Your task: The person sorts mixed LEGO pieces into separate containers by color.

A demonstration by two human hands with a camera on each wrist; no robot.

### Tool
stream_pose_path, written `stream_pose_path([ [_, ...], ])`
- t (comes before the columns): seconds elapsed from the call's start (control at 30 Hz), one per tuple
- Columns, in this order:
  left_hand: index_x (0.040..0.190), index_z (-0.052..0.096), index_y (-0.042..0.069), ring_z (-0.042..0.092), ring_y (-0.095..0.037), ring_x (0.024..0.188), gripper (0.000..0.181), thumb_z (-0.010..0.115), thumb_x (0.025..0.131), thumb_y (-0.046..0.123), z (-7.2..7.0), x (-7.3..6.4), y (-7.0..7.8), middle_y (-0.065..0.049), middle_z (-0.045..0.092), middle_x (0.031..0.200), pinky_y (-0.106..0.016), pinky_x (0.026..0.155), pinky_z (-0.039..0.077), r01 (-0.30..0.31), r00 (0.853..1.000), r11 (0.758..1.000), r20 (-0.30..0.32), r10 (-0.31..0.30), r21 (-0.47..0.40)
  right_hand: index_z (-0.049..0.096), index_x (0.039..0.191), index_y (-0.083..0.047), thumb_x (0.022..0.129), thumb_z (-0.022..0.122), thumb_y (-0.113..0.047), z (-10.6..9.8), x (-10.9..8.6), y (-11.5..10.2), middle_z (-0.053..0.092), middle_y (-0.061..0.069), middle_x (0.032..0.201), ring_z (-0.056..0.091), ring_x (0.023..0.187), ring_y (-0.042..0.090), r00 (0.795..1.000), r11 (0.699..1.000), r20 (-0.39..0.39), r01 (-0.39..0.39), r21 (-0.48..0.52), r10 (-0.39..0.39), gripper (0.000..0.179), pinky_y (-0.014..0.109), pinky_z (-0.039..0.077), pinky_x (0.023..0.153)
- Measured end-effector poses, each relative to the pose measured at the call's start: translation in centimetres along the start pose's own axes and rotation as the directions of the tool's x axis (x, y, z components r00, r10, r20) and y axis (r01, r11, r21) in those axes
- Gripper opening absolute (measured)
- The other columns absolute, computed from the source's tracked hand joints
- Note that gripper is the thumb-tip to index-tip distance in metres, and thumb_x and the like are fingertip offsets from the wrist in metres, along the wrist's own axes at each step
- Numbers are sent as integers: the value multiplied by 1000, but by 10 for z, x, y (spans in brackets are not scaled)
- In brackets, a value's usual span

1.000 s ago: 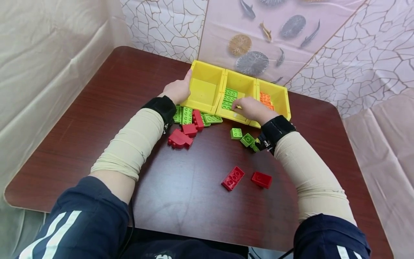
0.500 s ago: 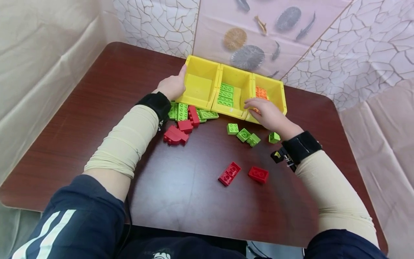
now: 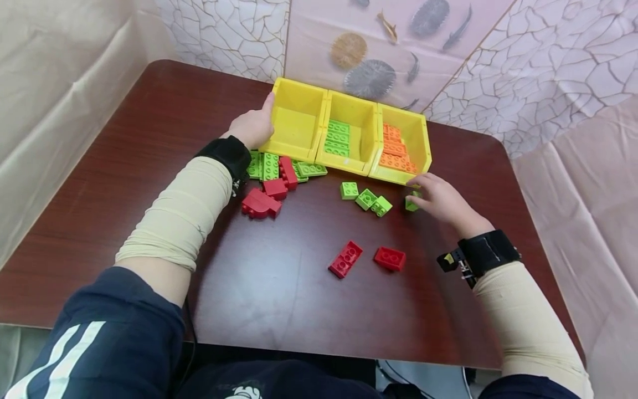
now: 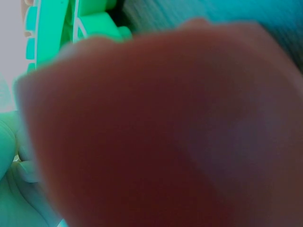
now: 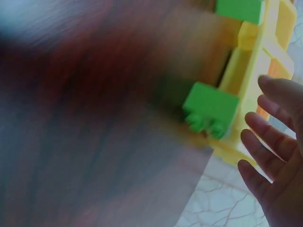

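My left hand (image 3: 252,128) holds the left end of a yellow three-compartment bin (image 3: 344,162), thumb against its side wall. Most of the left wrist view is covered by a blurred dark red shape. My right hand (image 3: 443,202) reaches over a small green toy brick (image 3: 411,201) beside the bin's front right corner. In the right wrist view its fingers are spread, with this green brick (image 5: 210,106) apart from them. Inside the bin, green bricks (image 3: 337,138) lie in the middle compartment and orange bricks (image 3: 395,148) in the right one.
Three small green bricks (image 3: 366,199) lie in front of the bin. Red bricks (image 3: 261,204) and flat green bricks (image 3: 271,166) cluster near my left wrist. Two red bricks (image 3: 345,259) sit nearer the table's front. Patterned cloth (image 3: 219,39) hangs behind the table (image 3: 259,288).
My right hand has moved from over the middle compartment, right and toward me, to the small green brick. My left hand stays at the bin's left end. The head view has shifted slightly.
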State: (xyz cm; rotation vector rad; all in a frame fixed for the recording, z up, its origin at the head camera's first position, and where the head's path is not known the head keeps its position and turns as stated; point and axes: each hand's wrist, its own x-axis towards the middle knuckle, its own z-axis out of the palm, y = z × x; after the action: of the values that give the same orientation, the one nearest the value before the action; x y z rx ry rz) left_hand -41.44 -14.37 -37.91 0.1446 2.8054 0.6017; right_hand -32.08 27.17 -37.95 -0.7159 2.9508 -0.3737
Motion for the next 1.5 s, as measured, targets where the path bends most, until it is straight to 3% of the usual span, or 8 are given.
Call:
stream_pose_path([
  [0.4,146,-21,23,50,-32,82,73,34,98,20,-9,-4,-16,-15,45,88,-40,77,37,28,1000,999,-2,-28,-28,61,112,0,76,74,-5,11,7,2,46,18,115,48,105,32,999,999,24,35,-18,-35,39,49,39,90],
  [0.63,146,-20,24,51,-32,81,73,34,98,19,-11,-3,-21,-14,46,87,-40,77,37,27,999,999,-17,-28,-28,60,113,2,79,72,-6,5,16,-7,51,17,112,50,102,31,998,997,8,65,-34,-65,38,47,40,88],
  [0.8,147,-19,22,52,-32,80,73,35,97,19,-11,-3,-24,-14,48,87,-40,76,39,14,999,1000,-32,-15,-6,59,115,0,83,69,-12,-7,32,-34,56,15,107,53,97,30,991,992,-35,129,5,-128,35,46,42,84],
  [0.97,147,-19,23,51,-31,79,73,35,98,19,-12,-3,-25,-14,47,86,-39,75,39,23,999,1000,-37,-23,-5,59,116,-1,88,64,-16,-20,70,-78,56,14,112,51,104,29,967,967,-47,251,32,-250,32,45,39,90],
  [1.07,146,-20,24,51,-31,77,73,34,98,19,-9,-3,-24,-14,47,86,-39,74,38,22,999,999,-24,-23,-26,60,115,-1,90,62,-18,-21,94,-99,56,13,114,50,106,27,959,959,-38,283,16,-282,30,43,38,92],
  [1.23,146,-20,25,51,-30,78,72,33,98,18,-2,-1,-18,-13,48,86,-38,74,39,20,1000,999,-7,-20,-36,60,114,-1,91,60,-19,-15,124,-113,53,14,117,50,109,28,971,971,-11,238,-5,-238,29,42,39,93],
  [1.5,148,-16,25,52,-29,75,70,32,97,16,5,2,-5,-12,49,83,-38,72,40,-18,998,1000,-52,18,2,60,105,3,89,60,-13,-5,146,-101,53,18,111,51,103,33,992,995,-89,97,24,-94,22,43,39,89],
])
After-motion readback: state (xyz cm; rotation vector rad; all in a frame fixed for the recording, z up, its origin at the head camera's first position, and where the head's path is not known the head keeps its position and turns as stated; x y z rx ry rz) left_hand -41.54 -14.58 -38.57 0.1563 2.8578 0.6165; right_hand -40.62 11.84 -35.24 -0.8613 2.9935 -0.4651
